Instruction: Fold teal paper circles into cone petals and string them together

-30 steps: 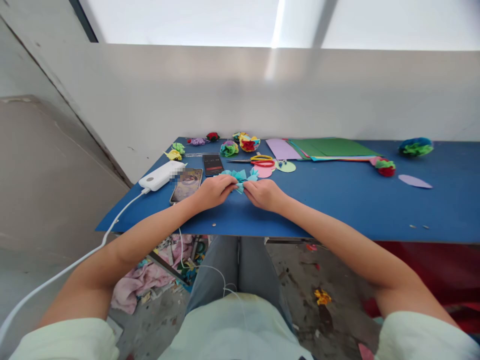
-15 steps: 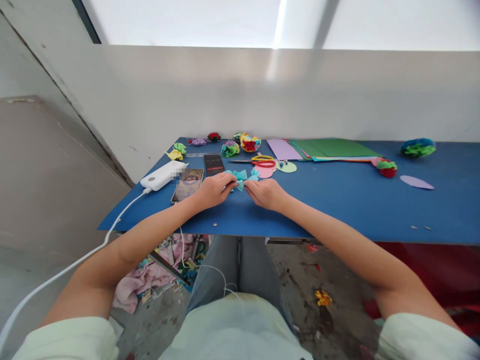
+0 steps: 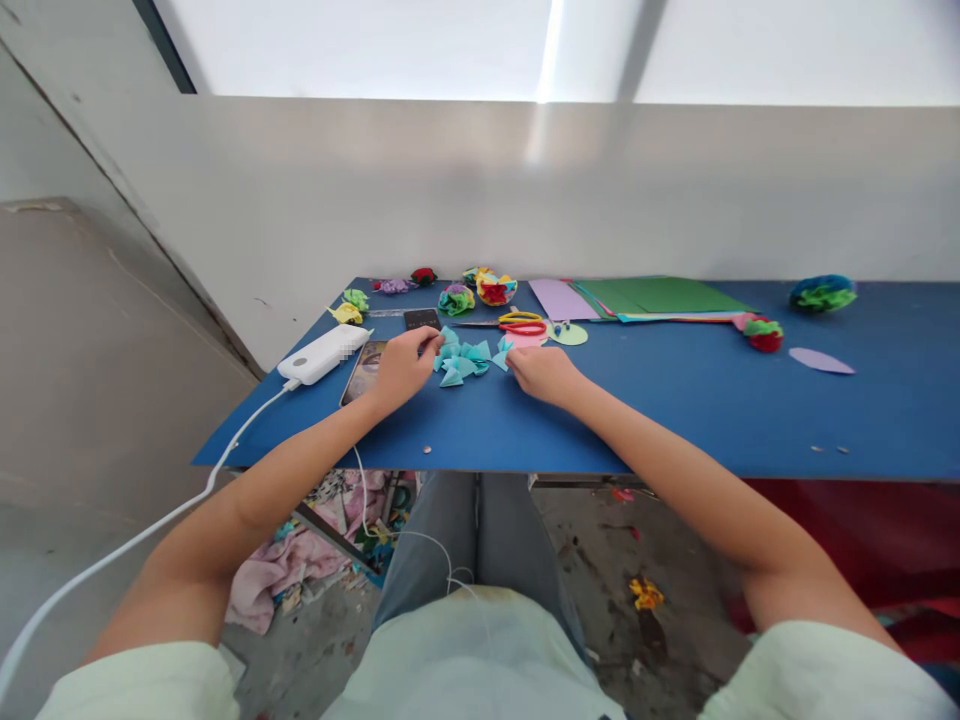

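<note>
From my seat, the biggest thing before me is the long blue tabletop (image 3: 675, 410), pushed against a pale wall. At its far edge lies a fanned stack of coloured paper sheets, green on top (image 3: 660, 296). Toward the left sits a white power bank with a cable (image 3: 324, 352), with a smartphone lying flat (image 3: 362, 368) just beside it, partly under my left wrist. Red-and-yellow-handled scissors (image 3: 523, 322) rest behind the work, and small crumpled paper flowers of mixed colours (image 3: 495, 288) dot the back edge.

The piece in hand is a light blue crinkled paper strip, folded into pointed tufts (image 3: 465, 358), lying on the table between my two hands. My left hand (image 3: 403, 362) pinches its left end with fingers closed on the paper; my right hand (image 3: 541, 369) seems to nip the right end between thumb and fingertip, though that contact is small in this view and I can't be sure.

I judge the strip to be nearly weightless, soft and easily torn or flattened. It has no stiffness to lean on, so the ends are the sensible places to hold, lightly, with fingertips only, sparing the raised tufts in the middle.
</note>
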The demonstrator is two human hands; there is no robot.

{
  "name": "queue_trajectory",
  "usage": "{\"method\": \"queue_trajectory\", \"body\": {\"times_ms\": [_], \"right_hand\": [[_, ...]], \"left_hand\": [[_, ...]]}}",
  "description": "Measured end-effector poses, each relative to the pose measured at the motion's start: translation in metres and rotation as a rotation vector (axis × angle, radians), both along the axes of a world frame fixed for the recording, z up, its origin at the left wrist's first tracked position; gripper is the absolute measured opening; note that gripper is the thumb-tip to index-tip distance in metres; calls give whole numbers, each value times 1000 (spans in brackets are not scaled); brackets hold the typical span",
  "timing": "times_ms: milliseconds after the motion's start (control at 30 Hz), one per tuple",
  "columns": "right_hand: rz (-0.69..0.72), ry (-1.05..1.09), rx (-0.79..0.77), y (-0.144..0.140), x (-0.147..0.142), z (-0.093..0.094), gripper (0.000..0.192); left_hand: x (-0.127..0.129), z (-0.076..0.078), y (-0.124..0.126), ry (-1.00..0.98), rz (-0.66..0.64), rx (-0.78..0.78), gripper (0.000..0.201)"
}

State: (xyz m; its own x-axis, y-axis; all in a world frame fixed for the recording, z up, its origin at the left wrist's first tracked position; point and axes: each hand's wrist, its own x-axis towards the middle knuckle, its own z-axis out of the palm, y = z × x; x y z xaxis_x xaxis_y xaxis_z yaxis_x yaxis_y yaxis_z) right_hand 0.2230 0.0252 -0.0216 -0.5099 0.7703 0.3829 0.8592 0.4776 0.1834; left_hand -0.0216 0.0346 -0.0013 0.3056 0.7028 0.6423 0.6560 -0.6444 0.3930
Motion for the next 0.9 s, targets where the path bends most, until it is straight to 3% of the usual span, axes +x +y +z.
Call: {"method": "queue_trajectory", "body": {"times_ms": [433, 600, 900], "right_hand": [[252, 329, 30, -19, -29, -1, 24], [296, 495, -19, -16, -28, -4, 19], [348, 564, -32, -19, -31, -4, 17]], "left_hand": [[10, 2, -7, 33, -325, -320, 29], [11, 3, -9, 51, -373, -384, 30], [12, -1, -8, 37, -402, -411, 28]]}}
